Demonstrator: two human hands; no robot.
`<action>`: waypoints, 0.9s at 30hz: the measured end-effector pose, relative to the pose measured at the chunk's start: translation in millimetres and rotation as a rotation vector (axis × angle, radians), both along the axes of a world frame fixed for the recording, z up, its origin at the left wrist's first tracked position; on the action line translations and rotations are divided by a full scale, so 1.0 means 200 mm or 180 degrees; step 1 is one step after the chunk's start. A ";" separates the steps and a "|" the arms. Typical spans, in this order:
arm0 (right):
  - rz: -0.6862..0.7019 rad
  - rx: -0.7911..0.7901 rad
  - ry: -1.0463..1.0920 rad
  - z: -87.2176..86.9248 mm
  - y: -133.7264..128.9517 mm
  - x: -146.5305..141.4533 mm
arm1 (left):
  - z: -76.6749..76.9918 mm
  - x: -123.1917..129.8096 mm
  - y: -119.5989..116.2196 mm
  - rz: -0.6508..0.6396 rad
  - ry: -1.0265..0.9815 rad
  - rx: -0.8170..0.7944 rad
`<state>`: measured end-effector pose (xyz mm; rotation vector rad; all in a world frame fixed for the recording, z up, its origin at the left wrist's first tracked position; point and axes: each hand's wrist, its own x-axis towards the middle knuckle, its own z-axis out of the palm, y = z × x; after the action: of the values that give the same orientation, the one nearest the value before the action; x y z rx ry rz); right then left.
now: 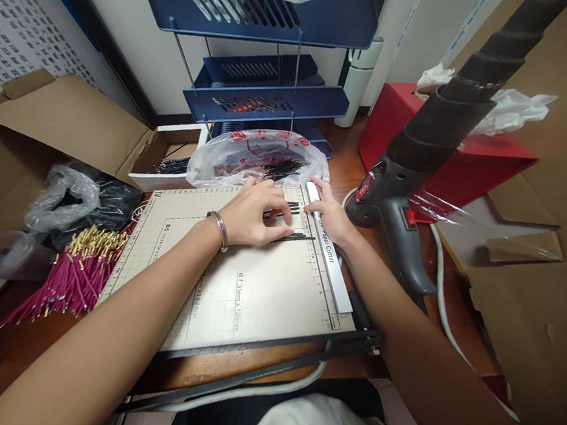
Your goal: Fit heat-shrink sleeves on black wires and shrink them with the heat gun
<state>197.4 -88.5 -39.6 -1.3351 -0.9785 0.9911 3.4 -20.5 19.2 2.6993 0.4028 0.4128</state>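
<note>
1. Thin black strips (pixel 302 237) lie on the board at center of frame, in two small groups; exact count hidden by the hand.
2. Left hand (pixel 258 216), with one metal bracelet (pixel 219 231), is curled over the strips, thumb and forefinger nearly meeting; cannot tell whether it grips any.
3. Right hand (pixel 330 214), fingers spread, rests on the upper end of one white rail (pixel 336 268), right of center. Rail reads "Paper Cutter".
4. Board (pixel 268 295): cream, ruled edges. Legible: "B5", "182mm", "91mm x"; remainder partly blurred or covered.
5. Surface: brown wooden table (pixel 349 149). Upper center: one plastic bag (pixel 209 162) with red print, unreadable, black pieces inside; one blue rack (pixel 266 101), at least three tiers.
6. Left: magenta cords (pixel 77 282), gold-tipped, too many to count.
7. Right: one gray power tool (pixel 402 182), one red box (pixel 495 159).
8. White wall (pixel 112 19) at upper left.
</note>
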 end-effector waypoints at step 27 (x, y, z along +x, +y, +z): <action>0.0057 -0.0135 -0.0031 0.02 -0.02 0.00 | -0.04 0.02 0.01 0.0360 -0.0030 0.0213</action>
<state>196.8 -92.9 -36.4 -1.3693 -0.9829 1.0248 7.9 -17.8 11.0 2.7467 0.5499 0.4787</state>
